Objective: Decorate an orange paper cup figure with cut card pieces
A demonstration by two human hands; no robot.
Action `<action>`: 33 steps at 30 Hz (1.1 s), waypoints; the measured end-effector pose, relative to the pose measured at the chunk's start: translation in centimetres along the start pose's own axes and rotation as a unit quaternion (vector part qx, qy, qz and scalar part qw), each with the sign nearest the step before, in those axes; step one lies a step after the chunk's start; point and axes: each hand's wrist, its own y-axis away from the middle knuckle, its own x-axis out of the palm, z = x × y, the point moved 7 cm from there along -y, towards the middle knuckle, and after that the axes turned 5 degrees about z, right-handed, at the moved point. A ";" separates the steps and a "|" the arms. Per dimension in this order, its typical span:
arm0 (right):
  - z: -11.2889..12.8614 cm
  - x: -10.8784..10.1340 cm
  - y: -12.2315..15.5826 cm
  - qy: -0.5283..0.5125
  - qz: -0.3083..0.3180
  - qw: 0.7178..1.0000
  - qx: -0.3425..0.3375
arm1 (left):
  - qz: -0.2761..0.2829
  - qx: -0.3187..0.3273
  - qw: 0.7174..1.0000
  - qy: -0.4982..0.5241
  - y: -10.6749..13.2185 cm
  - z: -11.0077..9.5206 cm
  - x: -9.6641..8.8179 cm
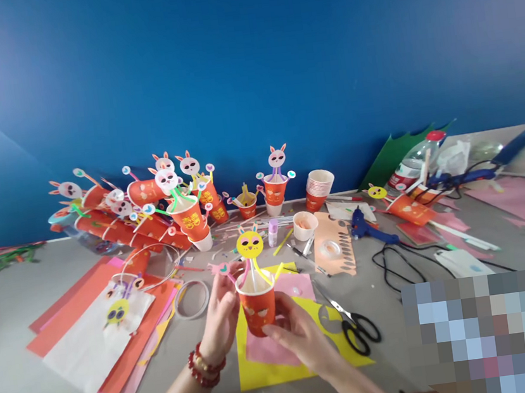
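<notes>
A red paper cup (258, 308) stands upright between my two hands, above sheets of yellow and pink paper. From it rises a yellow paper rabbit face (250, 244) on thin stems, with a pink arm (228, 273) on the left and a yellow arm (278, 275) on the right. My right hand (303, 335) grips the cup's lower right side, thumb in front. At the upper left of the cup, my left hand (220, 313) has its bent fingers closed about the pink arm; the exact contact is partly hidden.
Black-handled scissors (355, 325) lie on the yellow paper (312, 369). A blue glue gun (369, 228) and its cord are at right. A tape roll (191, 299) is at left. Finished rabbit cups (188, 215) crowd the back left; stacked cups (319, 188) stand near the blue wall.
</notes>
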 end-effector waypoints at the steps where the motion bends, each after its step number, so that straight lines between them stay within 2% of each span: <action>1: 0.0 -0.1 0.1 0.001 0.004 1.000 -0.003 | -0.002 0.011 1.000 -0.001 -0.2 -0.6 -0.2; 3: -0.2 -0.3 0.2 -0.004 0.014 1.000 -0.006 | -0.010 0.014 1.000 -0.024 -0.5 -1.8 -0.6; 7: -0.6 -0.6 0.3 0.008 0.024 1.000 0.012 | -0.010 -0.047 0.989 -0.138 -1.0 -3.8 -1.1; 15: -0.9 -0.2 0.6 0.051 0.059 0.997 0.028 | 0.053 -0.115 0.946 -0.297 -3.7 -7.0 -0.2; 22: -0.5 0.3 0.8 -0.074 0.079 0.994 0.027 | 0.090 -0.115 0.953 -0.267 -4.3 -6.6 0.8; 28: -0.3 -0.1 1.2 -0.082 0.068 0.994 0.016 | 0.096 -0.126 0.942 -0.295 -4.0 -6.3 0.6; 33: -0.4 -0.2 1.0 -0.082 0.061 0.995 0.014 | 0.108 -0.131 0.934 -0.315 -3.8 -6.6 1.1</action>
